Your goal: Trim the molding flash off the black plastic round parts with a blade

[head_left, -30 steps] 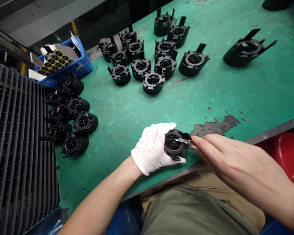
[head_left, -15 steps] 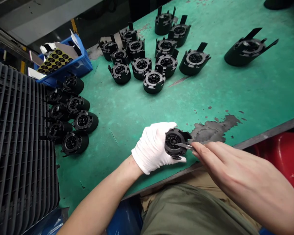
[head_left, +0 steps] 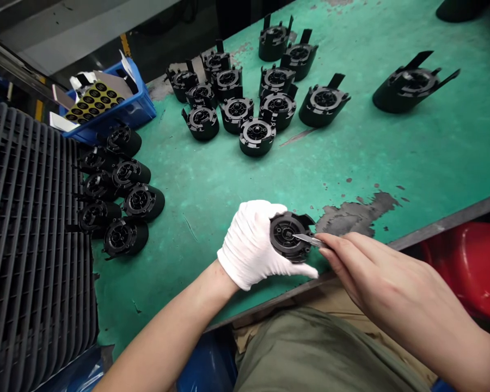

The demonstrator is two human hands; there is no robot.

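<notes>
— Left hand (head_left: 245,245), gloved in white, is curled round one side of a black housing (head_left: 288,235). Where's that sitting?
— Over the near part of the green desk (head_left: 212,190), ribbed face up. Can't tell if it touches down.
— Handling?
— Light, stiff plastic, I'd guess. Smooth wall, might slip. Take it by the round side; that thin tab (head_left: 305,219) on the rim looks snappable.
— Further right?
— Pointed metal tool (head_left: 308,239), tip over the housing's face, contact unclear. Right hand (head_left: 363,267), bare, pinches the other end.
</notes>
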